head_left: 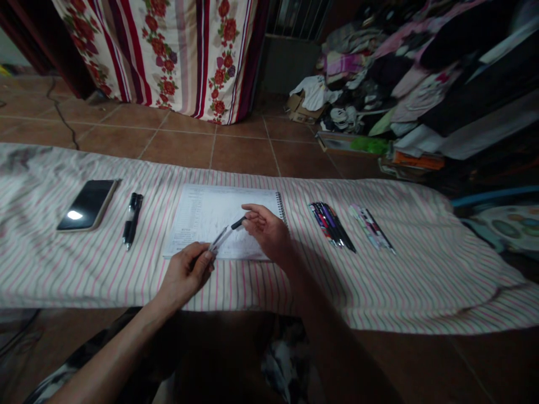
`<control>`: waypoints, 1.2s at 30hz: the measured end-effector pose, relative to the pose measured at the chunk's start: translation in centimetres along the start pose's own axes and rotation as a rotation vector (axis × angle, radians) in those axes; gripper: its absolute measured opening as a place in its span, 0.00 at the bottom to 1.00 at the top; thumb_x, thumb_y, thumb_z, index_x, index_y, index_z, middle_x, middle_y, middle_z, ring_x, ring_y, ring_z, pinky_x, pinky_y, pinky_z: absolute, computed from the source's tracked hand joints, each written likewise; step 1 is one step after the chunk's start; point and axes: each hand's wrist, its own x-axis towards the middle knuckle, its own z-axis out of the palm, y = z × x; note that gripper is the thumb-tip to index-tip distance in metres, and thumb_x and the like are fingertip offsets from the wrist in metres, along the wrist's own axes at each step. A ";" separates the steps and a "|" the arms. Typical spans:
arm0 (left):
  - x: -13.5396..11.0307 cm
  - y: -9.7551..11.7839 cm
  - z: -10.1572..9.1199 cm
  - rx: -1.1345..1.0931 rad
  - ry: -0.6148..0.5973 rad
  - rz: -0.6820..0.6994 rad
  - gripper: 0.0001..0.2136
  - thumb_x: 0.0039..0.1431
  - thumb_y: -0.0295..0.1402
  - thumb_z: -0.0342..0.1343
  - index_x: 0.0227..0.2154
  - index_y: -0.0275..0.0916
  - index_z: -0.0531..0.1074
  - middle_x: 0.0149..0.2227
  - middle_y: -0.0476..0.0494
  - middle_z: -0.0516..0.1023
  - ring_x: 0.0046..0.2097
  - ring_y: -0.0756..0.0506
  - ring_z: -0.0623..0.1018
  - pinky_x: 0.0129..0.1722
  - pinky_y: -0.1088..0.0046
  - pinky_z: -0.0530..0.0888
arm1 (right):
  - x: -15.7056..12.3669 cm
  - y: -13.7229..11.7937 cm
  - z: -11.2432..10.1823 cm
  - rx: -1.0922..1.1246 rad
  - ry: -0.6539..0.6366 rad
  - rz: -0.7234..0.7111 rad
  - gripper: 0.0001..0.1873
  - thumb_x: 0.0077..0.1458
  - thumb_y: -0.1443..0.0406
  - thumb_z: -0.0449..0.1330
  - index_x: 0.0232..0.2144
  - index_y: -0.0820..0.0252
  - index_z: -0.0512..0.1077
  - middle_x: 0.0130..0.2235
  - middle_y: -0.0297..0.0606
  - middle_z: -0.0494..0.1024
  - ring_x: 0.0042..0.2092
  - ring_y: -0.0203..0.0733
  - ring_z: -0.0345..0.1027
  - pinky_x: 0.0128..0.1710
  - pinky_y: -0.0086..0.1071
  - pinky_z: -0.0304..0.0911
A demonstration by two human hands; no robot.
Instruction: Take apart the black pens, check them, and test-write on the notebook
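My left hand point(187, 270) is closed around the lower part of a pen point(218, 238) with a clear barrel, which slants up to the right. In my right hand point(268, 231) a black pen cap point(238, 223) is pinched between the fingers, close to the pen's upper end. A small gap seems to part cap and pen. Both hands are over a spiral notebook point(191, 210) that lies open on the striped cloth, with print and faint marks on its page. The right hand and wrist hide part of the notebook's right side.
Left of the notebook lie two dark pens point(132, 221) and a phone point(87, 206). To its right are a bunch of several pens point(332, 225) and a smaller bunch point(372, 229). The striped cloth point(269, 286) covers the table. Beyond are a flowered curtain point(185, 62) and piled clothes point(379, 78).
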 end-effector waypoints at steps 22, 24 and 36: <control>-0.1 -0.6 0.4 -0.054 0.018 -0.052 0.11 0.58 0.39 0.49 0.34 0.37 0.71 0.25 0.49 0.72 0.27 0.50 0.73 0.28 0.75 0.69 | -0.5 0.9 1.4 -0.465 -0.069 -0.276 0.07 0.52 0.71 0.56 0.35 0.60 0.72 0.35 0.39 0.75 0.37 0.38 0.68 0.37 0.31 0.63; -0.1 -0.6 0.4 -0.079 0.016 -0.059 0.11 0.58 0.39 0.49 0.34 0.37 0.71 0.25 0.49 0.72 0.26 0.51 0.72 0.27 0.75 0.68 | -0.6 1.0 1.6 -0.441 -0.078 -0.247 0.06 0.52 0.71 0.56 0.34 0.60 0.72 0.35 0.40 0.75 0.37 0.38 0.68 0.37 0.31 0.63; 0.0 -0.5 0.0 -0.023 0.016 -0.002 0.11 0.59 0.38 0.49 0.33 0.37 0.71 0.25 0.49 0.72 0.27 0.50 0.72 0.30 0.74 0.68 | 0.2 -0.2 1.8 0.357 0.158 0.254 0.14 0.47 0.59 0.59 0.36 0.59 0.72 0.24 0.31 0.73 0.26 0.33 0.65 0.24 0.27 0.59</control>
